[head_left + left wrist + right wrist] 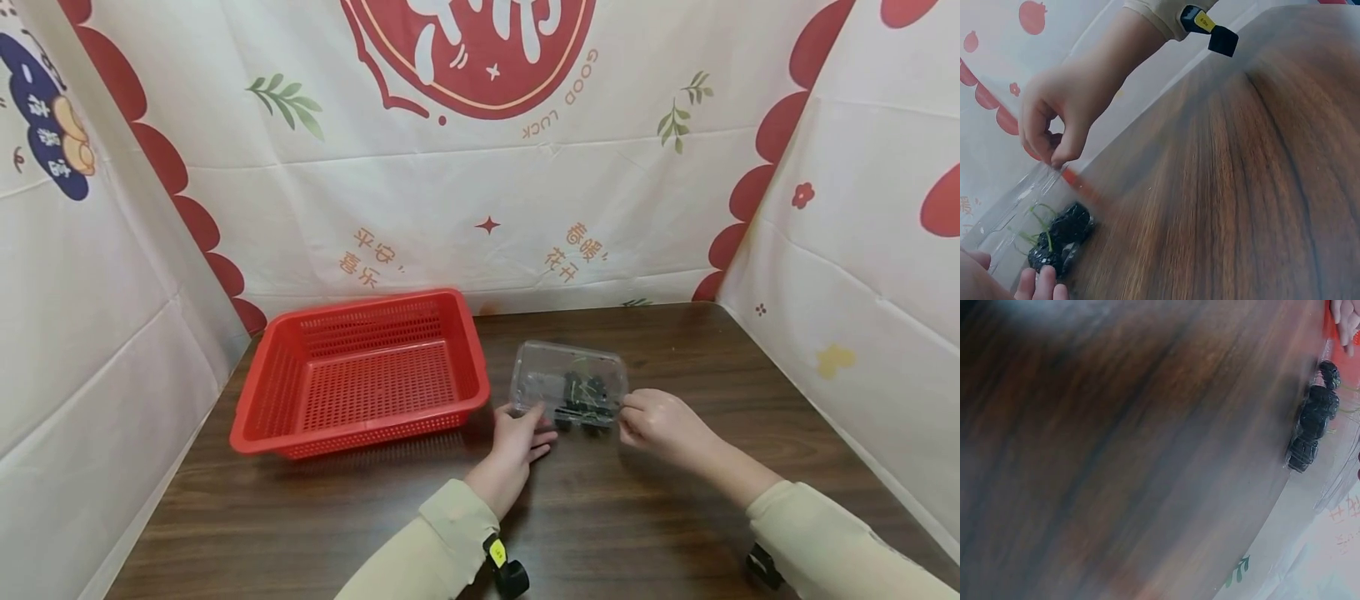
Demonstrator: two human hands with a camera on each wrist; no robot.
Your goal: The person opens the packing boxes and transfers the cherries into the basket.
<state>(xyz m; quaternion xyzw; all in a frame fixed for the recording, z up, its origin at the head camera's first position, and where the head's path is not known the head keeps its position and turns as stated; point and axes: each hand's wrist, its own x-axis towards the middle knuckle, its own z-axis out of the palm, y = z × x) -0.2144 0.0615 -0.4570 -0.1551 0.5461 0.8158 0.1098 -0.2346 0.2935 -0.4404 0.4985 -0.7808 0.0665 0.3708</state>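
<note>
A clear plastic box (534, 375) holds several dark, nearly black fruits (581, 396) with thin green stems. It appears tilted, with the fruits gathered along its near side. My left hand (517, 446) is at the near left corner of the box, its fingers fairly straight and touching it. At the right end, my right hand (663, 425) pinches the box's edge between thumb and curled fingers, as the left wrist view shows. In the right wrist view the fruits (1315, 415) press against the clear wall, and the right hand is nearly all out of sight.
A red perforated plastic basket (375, 383) stands to the left of the box, with nothing in it. Both are on a dark wood-grain table (570, 533). Printed white cloth (450, 192) encloses the table's back and sides.
</note>
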